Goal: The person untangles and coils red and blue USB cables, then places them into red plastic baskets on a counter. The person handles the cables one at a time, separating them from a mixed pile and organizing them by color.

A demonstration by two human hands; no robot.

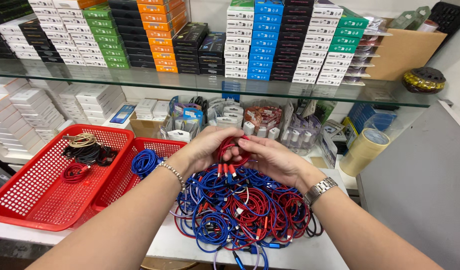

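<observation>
Two hands work above a pile of cables (242,210) on a white counter. Left hand (205,147) and right hand (272,157) meet at centre; both are closed around one red cable (229,150), wound into a small loop, connector ends hanging just below the fingers.

Status, approx.:
- Done: few items only. Big red basket (20,200) holds a red coil (76,172), a black coil (90,152) and a beige coil (82,140). Second red basket (162,147), beside it, holds one blue coil (145,162).
- In hand: red cable, coil looks nearly formed; judged not yet placed.
- Left: most of the work. Pile is a loose tangle of blue and red cables, w/ some white; no sorted bundles seen in it.

Pile sits directly under the hands, touching the second basket's right edge. Glass shelf (190,82) w/ stacked boxes above is not involved.
</observation>
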